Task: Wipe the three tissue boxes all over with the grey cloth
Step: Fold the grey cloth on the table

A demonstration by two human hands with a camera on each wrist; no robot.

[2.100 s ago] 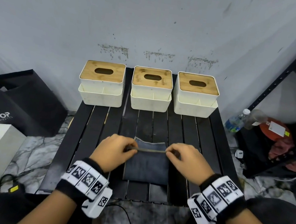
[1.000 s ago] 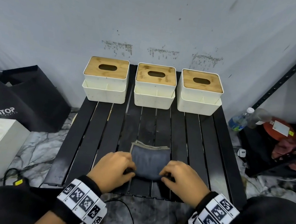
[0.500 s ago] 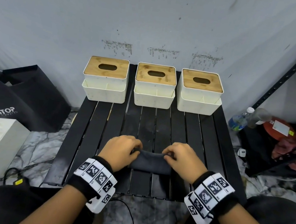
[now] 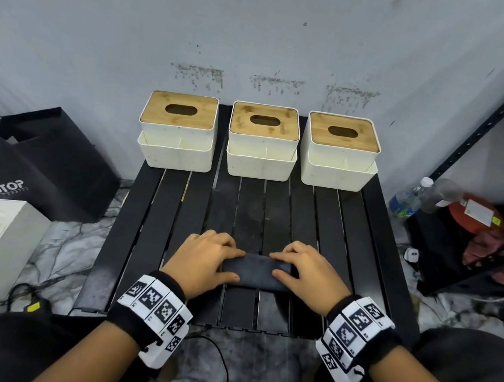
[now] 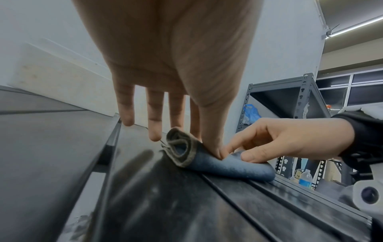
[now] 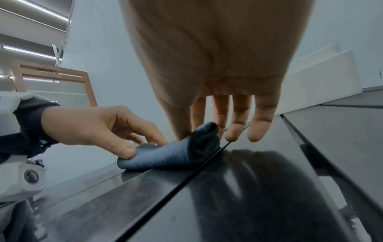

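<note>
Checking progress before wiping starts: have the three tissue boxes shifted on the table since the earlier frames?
No. The three tissue boxes stand in the same row along the far edge of the black slatted table, below the wall marks.

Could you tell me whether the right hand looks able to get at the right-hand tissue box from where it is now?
Probably yes: bare black table lies between the right hand and the right-hand tissue box. Both hands are pinching the folded grey cloth.

Even indoor light, ceiling strip lamps (image 6: 31, 52), soft shadows, fisheye-bent edges, wrist cams blurry up close
</note>
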